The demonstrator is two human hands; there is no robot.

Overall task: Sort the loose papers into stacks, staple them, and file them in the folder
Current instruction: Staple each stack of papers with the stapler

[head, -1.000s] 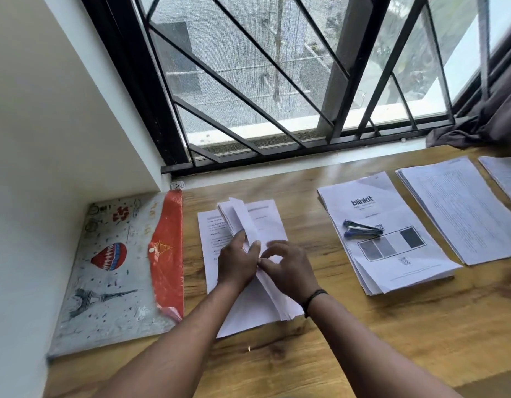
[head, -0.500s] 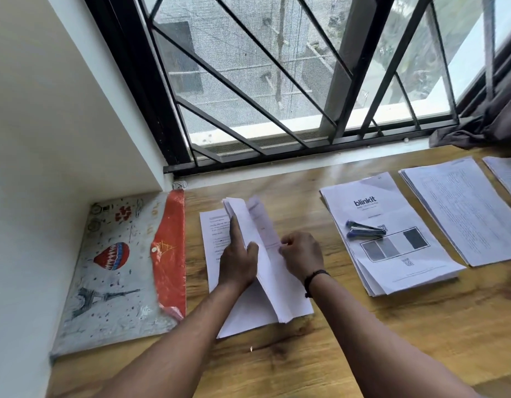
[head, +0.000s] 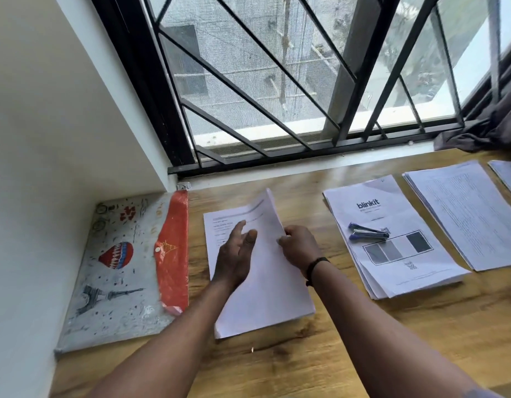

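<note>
**Folded Sheet Flattening Out on the Desk**

Opened out since half a second ago, the top sheet [head: 265, 271] is now lying nearly flat on the stack of papers [head: 220, 225] — only its far corner is lifting. The right hand [head: 300, 248] is pinching the sheet's right edge between thumb and fingers, while the left hand [head: 234, 257] is resting on the page, fingers spread and gripping nothing. A printed folder [head: 119, 268] with an orange flap is lying just left of the stack on the wooden desk [head: 363, 340]. To the right, a blue stapler [head: 366, 232] is sitting on a "blinkit" pile [head: 398, 271] — another pile [head: 464, 214] is lying beyond it.
</note>
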